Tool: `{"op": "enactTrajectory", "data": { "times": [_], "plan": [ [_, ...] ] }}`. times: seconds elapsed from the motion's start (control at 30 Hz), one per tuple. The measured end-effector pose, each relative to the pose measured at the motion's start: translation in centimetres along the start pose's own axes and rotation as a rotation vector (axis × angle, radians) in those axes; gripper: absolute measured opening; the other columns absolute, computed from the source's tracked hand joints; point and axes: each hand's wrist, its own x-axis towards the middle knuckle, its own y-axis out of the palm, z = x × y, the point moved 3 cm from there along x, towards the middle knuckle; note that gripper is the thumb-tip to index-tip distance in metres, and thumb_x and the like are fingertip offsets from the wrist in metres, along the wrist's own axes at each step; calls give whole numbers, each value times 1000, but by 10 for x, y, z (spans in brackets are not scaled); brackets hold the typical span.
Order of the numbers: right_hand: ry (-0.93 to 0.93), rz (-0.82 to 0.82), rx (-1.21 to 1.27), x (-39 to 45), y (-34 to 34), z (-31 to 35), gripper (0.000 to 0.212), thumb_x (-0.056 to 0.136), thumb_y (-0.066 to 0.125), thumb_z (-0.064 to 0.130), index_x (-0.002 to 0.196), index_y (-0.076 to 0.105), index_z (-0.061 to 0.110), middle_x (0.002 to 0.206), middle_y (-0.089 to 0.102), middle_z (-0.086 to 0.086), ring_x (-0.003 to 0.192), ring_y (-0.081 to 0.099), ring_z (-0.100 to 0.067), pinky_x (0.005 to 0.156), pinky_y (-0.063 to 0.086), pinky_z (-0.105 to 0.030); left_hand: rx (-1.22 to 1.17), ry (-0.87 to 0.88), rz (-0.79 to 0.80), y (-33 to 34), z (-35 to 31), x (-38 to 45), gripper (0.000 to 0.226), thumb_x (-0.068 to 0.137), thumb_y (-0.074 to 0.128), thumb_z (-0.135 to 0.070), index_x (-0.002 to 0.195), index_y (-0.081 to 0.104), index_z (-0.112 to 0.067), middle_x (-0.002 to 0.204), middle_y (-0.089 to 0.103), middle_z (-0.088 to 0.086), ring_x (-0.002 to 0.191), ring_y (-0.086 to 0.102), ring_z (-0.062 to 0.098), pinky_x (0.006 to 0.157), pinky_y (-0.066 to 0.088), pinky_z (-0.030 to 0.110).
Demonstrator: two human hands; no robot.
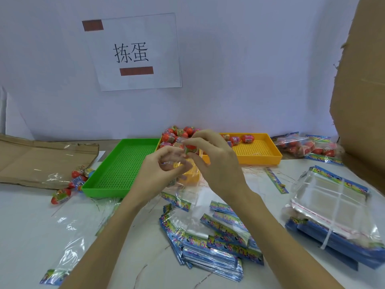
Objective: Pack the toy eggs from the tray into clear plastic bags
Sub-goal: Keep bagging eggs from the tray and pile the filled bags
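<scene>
My right hand pinches a red toy egg at its fingertips, just above the mouth of a clear plastic bag. My left hand grips that bag's upper edge, and the bag hangs down in front of the yellow tray. More red eggs are heaped in the tray's far left corner, with a few along its back wall. Part of the heap is hidden behind my hands.
A green tray stands left of the yellow one, with loose eggs on its left. Filled bags lie far right. Empty printed bags and a bundled stack lie near me. Cardboard rises on the right.
</scene>
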Motion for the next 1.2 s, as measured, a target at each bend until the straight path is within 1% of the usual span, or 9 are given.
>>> {"op": "enactTrajectory", "data": {
  "times": [0.2, 0.4, 0.53, 0.7, 0.83, 0.93, 1.03, 1.1, 1.2],
  "plan": [
    [-20, -10, -122, 1, -2, -3, 24, 90, 78, 20, 114, 76, 15, 112, 73, 0, 109, 62, -25, 91, 52, -43, -37, 25, -2, 1, -1, 0, 28, 84, 87, -28, 109, 76, -32, 105, 80, 2, 77, 80, 32, 67, 65, 34],
    [50, -187, -43, 2, -9, -5, 25, 89, 80, 15, 113, 75, 9, 110, 72, -3, 106, 60, -23, 92, 47, -27, 4, 28, 38, 1, -2, -1, 36, 88, 80, -31, 122, 75, -19, 108, 82, -1, 90, 80, 26, 71, 64, 31],
    [-12, -62, -14, 1, -5, -2, 22, 91, 77, 4, 112, 73, 6, 112, 69, -6, 106, 63, -24, 93, 46, -22, -33, 21, 45, 4, -4, -1, 35, 88, 76, -30, 120, 74, -17, 106, 82, 2, 90, 80, 27, 73, 65, 31],
    [-78, 21, -61, 2, -3, 0, 23, 90, 75, 1, 113, 74, 5, 114, 70, -8, 109, 63, -26, 95, 45, -23, -6, 34, 28, 4, 0, -1, 40, 87, 79, -28, 124, 72, -15, 109, 81, 3, 89, 80, 27, 82, 65, 47],
    [-96, -9, -50, 2, -6, 3, 23, 92, 74, 0, 114, 74, 4, 116, 71, -9, 110, 66, -26, 98, 49, -27, 61, 61, 27, 1, 3, 0, 42, 86, 82, -30, 125, 72, -18, 105, 81, -2, 87, 80, 27, 75, 65, 39],
    [-131, -100, -26, 3, -10, 6, 20, 93, 73, 0, 113, 74, 2, 114, 70, -9, 108, 65, -25, 96, 52, -27, 85, 62, 42, 0, 5, 1, 39, 86, 85, -24, 124, 74, -24, 104, 82, -2, 86, 78, 35, 77, 66, 43],
    [-140, -60, -44, 3, -8, 7, 20, 93, 72, -2, 113, 73, 3, 114, 70, -9, 108, 65, -25, 96, 49, -26, 104, 78, 50, 3, 3, 1, 36, 87, 86, -24, 121, 75, -26, 98, 82, -1, 77, 75, 27, 74, 65, 41],
    [-145, 5, -74, 1, -5, 7, 22, 92, 71, -3, 113, 73, 3, 116, 69, -9, 109, 64, -26, 98, 49, -28, 81, 73, 29, 3, 2, 1, 38, 84, 87, -24, 120, 75, -23, 94, 81, 3, 74, 72, 22, 75, 63, 46],
    [-144, 68, -85, 1, -4, 4, 23, 91, 73, -2, 113, 73, 4, 116, 70, -8, 110, 64, -27, 98, 50, -31, 79, 56, 12, 2, 5, 2, 42, 82, 88, -23, 121, 74, -19, 94, 79, 14, 75, 69, 32, 77, 59, 57]
  ]
}}
